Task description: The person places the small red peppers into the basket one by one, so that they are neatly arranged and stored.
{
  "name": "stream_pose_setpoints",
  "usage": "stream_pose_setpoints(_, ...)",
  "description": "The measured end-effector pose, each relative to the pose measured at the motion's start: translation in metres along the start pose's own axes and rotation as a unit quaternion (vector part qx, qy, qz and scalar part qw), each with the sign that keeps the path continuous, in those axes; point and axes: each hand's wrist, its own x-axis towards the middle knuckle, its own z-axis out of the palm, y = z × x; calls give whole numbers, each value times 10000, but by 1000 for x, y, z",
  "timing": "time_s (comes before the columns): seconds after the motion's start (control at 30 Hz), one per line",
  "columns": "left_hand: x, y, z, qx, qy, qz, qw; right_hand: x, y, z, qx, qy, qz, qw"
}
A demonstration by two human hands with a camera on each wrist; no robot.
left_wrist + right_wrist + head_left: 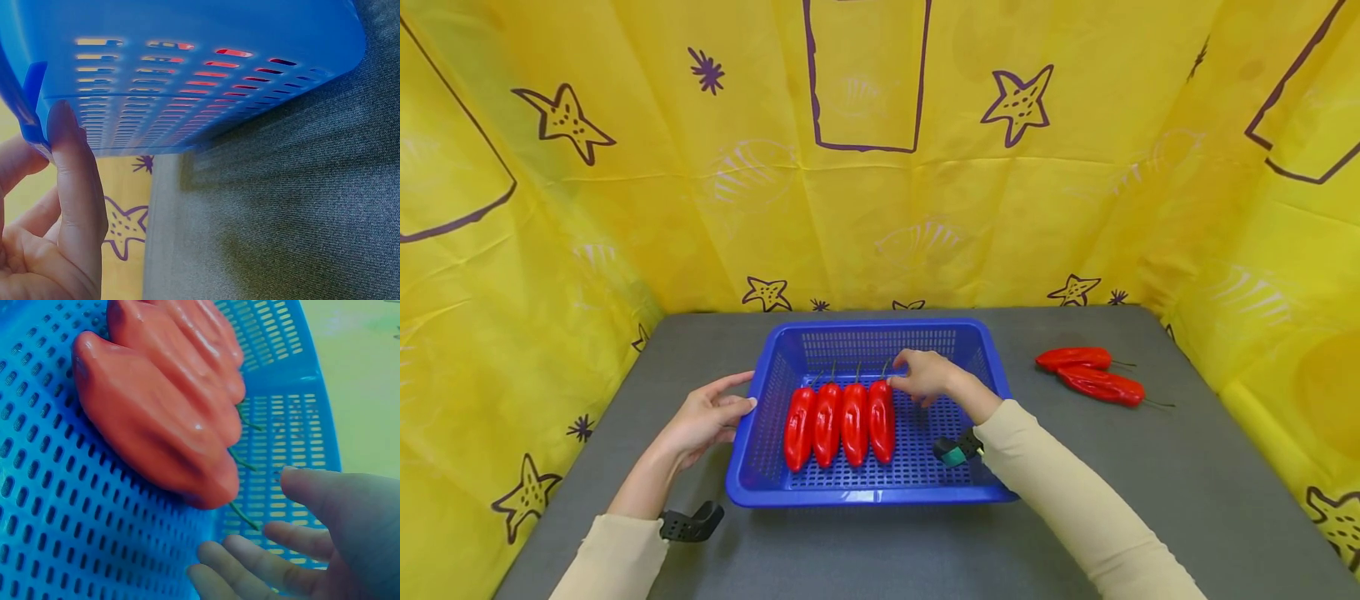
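A blue perforated plastic basket [865,497] stands in the middle of the table. Inside it several glossy red chili peppers [853,425] lie side by side, green stems pointing to the far side. My left hand [703,417] pinches the basket's left rim, with the thumb [75,181] against the outside below the rim in the left wrist view. Over the basket, my right hand [925,375] is beside the stem of the rightmost pepper [156,425]. In the right wrist view its thumb and fingers are spread apart, and nothing is between them.
Two more red chili peppers [1105,385] lie touching on the grey table [1112,467], right of the basket. A yellow patterned cloth [865,225] hangs behind the table and along both sides. Each wrist wears a black camera mount [692,522].
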Motion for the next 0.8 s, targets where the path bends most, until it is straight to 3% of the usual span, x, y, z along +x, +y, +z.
stream_pose_setpoints(0.2, 0, 0, 0, -28, -27, 1, 10000, -7, -1, -8, -278, 317, -514, 9978)
stream_pose_setpoints(0.47, 1, 0, -1, -36, -58, 20, 10000, -20, -3, -20, -667, 889, -1301, 9852)
stream_pose_setpoints(0.8, 0, 0, -1, -34, -46, 21, 10000, -41, 1, -36, -553, 1322, -1562, 9773)
